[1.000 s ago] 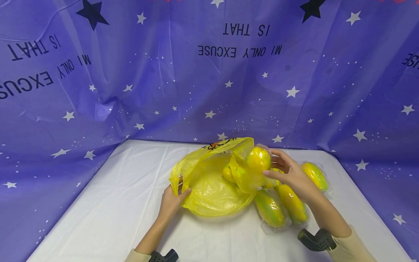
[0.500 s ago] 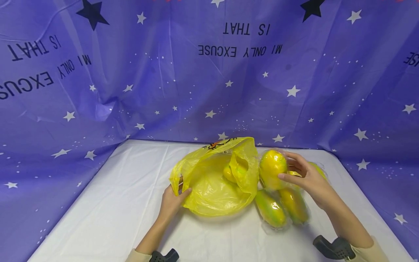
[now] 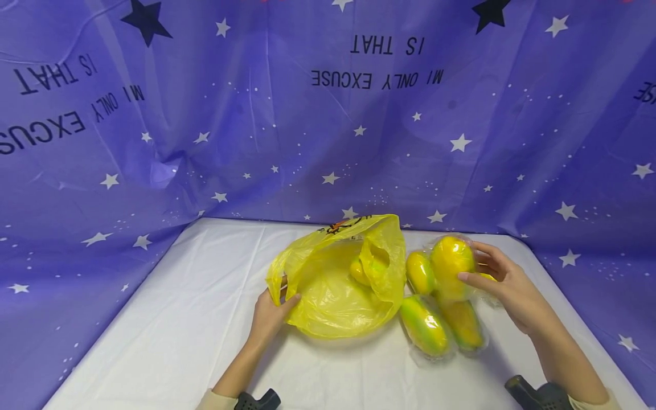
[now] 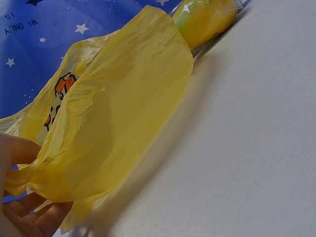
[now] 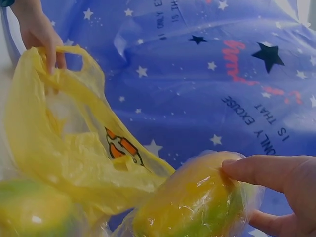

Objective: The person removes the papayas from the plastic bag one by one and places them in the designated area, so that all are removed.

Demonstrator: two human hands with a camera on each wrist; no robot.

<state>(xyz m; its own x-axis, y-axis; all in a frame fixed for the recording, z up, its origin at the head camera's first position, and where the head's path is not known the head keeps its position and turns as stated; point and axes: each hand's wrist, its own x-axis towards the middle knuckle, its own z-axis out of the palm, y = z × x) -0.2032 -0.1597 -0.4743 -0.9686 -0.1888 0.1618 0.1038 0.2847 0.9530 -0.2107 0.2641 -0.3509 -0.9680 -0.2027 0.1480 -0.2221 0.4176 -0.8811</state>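
A yellow plastic bag (image 3: pixel 328 310) lies on its side with its mouth spread, and my left hand (image 3: pixel 268 319) grips its left edge. In the left wrist view, thumb and fingers (image 4: pixel 49 219) stand on either side of the gathered film. My right hand (image 3: pixel 515 293) holds a yellow-green mango (image 3: pixel 452 265) in clear wrap, between thumb and fingers, to the right of the bag. A yellow fruit (image 3: pixel 360 272) shows at the bag's right side, partly covered by film.
Several more wrapped mangoes are around the held one: one near the bag (image 3: pixel 420 272), two in front, a green-yellow mango (image 3: pixel 424 326) and another mango (image 3: pixel 463 326), and one partly behind my right hand. A white cloth (image 3: pixel 205 319) covers the table; a purple star-printed curtain (image 3: pixel 307 142) hangs behind.
My right hand has drawn the held mango away from the bag's mouth to the right, above the other mangoes. The mango near the bag is now uncovered. My left hand keeps its grip.
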